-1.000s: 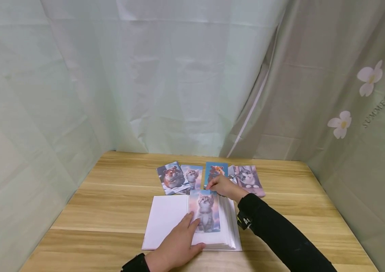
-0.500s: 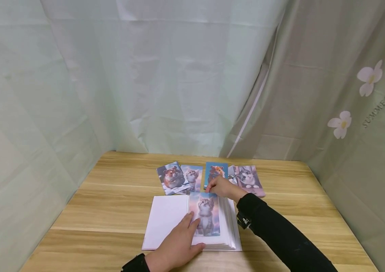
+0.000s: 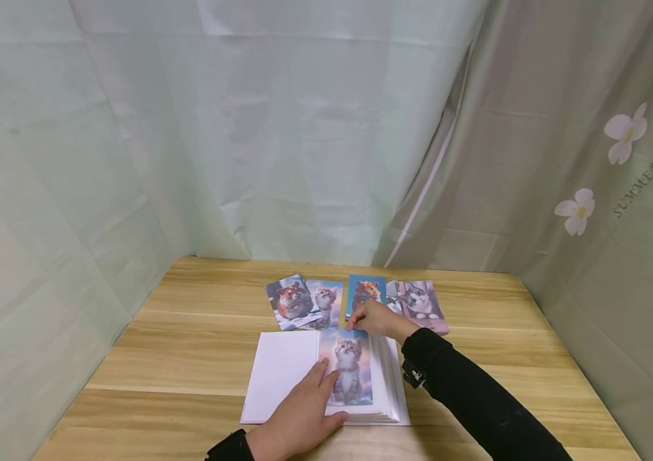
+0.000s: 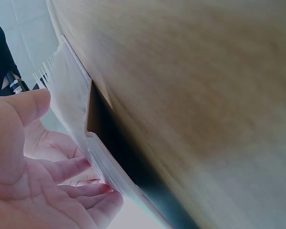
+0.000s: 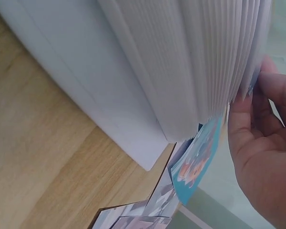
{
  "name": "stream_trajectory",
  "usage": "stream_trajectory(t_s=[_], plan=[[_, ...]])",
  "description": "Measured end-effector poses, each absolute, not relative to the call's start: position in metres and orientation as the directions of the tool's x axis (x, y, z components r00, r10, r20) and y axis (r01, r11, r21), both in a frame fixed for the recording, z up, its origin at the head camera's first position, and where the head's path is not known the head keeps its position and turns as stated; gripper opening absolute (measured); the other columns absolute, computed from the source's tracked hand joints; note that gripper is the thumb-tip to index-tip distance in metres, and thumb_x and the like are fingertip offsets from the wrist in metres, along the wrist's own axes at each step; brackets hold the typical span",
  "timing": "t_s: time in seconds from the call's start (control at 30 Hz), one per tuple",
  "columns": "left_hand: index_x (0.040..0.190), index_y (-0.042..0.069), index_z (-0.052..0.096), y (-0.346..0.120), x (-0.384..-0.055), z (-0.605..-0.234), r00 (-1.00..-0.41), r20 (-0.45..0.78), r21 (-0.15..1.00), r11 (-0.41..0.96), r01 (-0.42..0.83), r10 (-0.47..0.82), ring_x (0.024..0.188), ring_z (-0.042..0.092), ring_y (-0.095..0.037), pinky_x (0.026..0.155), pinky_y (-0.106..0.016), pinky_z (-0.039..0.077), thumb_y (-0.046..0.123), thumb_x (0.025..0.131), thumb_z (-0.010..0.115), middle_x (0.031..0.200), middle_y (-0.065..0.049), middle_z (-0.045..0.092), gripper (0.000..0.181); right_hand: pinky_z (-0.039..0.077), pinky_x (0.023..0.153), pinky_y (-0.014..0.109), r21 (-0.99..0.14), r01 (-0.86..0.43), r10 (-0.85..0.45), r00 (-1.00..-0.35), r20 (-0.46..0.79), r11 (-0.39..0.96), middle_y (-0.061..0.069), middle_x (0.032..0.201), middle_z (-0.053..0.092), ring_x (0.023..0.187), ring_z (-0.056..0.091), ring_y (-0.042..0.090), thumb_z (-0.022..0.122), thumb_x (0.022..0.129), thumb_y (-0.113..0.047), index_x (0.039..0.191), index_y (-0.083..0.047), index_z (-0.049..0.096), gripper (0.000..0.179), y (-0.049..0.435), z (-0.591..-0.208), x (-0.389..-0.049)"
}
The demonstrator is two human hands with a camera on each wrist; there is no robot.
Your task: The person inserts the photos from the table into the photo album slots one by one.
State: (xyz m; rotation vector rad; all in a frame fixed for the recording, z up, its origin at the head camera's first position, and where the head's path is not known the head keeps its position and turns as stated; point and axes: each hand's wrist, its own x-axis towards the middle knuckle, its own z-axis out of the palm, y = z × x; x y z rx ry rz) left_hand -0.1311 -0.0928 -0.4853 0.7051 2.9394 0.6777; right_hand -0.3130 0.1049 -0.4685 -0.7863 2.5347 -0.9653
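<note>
On the table [image 3: 148,358], the kitten photo [image 3: 351,368] is pinched by the right grip [image 3: 378,318]. Beside the relaxed left grip [image 3: 301,410], it could be buckled by a snagging sleeve [image 3: 361,411].

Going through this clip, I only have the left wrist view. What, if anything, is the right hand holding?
Observer: In the head view, the right hand pinches the top edge of a kitten photo that lies over the right page of the open album.
Operator: My view shows bare wood. Is anything on the table beyond the album?
Observer: Yes, several loose animal prints lie there in an uneven row.
</note>
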Motion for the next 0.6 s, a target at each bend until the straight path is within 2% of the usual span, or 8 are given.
stream_trajectory(t_s=[0.37, 0.6], plan=[[0.141, -0.001, 0.052, -0.0916, -0.1311, -0.4837, -0.895, 0.049, 0.434, 0.797, 0.419, 0.444, 0.140, 0.040, -0.037, 0.108, -0.049, 0.043, 0.050, 0.089, 0.071, 0.153, -0.027, 0.037, 0.075, 0.050, 0.072, 0.023, -0.637, -0.424, -0.607, -0.790, -0.088, 0.644, 0.002, 0.090, 0.074, 0.079, 0.059, 0.006, 0.066, 0.093, -0.001, 0.085, -0.007, 0.079, 0.016, 0.1054, -0.4694, -0.3134], [0.140, -0.002, 0.052, -0.0909, -0.1312, -0.4836, -0.897, 0.049, 0.433, 0.800, 0.415, 0.439, 0.140, 0.041, -0.038, 0.108, -0.049, 0.043, 0.049, 0.089, 0.071, 0.153, -0.027, 0.037, 0.075, 0.051, 0.075, 0.025, -0.588, -0.456, -0.607, -0.791, -0.076, 0.668, -0.003, 0.091, 0.074, 0.082, 0.062, 0.006, 0.068, 0.093, -0.005, 0.085, -0.014, 0.080, 0.017, 0.1054, -0.4700, -0.3120]])
